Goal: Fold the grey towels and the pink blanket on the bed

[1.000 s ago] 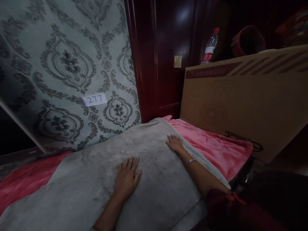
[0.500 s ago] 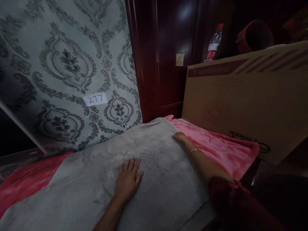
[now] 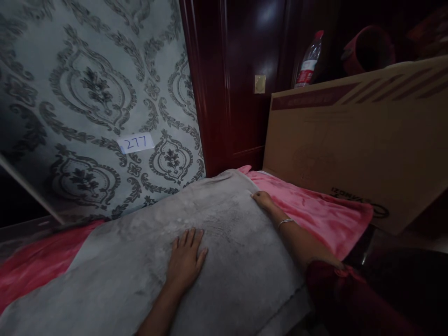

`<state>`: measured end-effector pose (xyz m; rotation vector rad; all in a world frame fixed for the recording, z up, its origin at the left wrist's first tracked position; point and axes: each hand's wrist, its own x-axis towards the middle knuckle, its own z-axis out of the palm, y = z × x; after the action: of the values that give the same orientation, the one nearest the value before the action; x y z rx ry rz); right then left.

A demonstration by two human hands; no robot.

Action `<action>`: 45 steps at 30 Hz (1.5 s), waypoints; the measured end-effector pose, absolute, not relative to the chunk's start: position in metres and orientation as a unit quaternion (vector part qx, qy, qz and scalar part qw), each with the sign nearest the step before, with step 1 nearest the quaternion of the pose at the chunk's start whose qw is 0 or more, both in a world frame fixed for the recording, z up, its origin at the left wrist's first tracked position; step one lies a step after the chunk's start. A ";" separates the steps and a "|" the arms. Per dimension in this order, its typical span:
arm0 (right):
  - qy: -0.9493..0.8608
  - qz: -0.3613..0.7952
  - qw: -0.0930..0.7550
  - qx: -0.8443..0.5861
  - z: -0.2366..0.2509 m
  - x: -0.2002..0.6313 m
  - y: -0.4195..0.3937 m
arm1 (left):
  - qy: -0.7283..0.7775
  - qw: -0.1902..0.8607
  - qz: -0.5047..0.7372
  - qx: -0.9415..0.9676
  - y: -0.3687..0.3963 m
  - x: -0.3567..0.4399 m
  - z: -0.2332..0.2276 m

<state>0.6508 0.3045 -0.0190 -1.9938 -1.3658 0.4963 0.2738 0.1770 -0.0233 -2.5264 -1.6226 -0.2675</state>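
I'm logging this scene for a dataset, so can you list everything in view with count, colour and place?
grey blanket: one, grey, spread over the pink one, centre.
pink blanket: one, pink, underneath, showing at right and far left.
wallpaper: grey damask pattern, left wall.
paper label: one, white, reads 277, on the wallpaper.
wooden door: dark red, centre back.
cardboard box: one, brown, right of the blankets.
water bottle: one, clear with red cap and label, behind the box.
left hand: flat, fingers spread, on the grey blanket.
right hand: at the grey blanket's right edge; silver bracelet on the wrist.
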 end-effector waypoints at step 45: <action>-0.454 0.347 0.505 -0.647 -0.044 0.707 0.093 | -0.500 0.100 -0.109 -0.853 0.096 0.191 -0.023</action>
<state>0.7070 0.0932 -0.0435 -1.5609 -1.0950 0.8361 0.1907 0.0963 -0.0229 -2.5216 -1.4791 -0.3229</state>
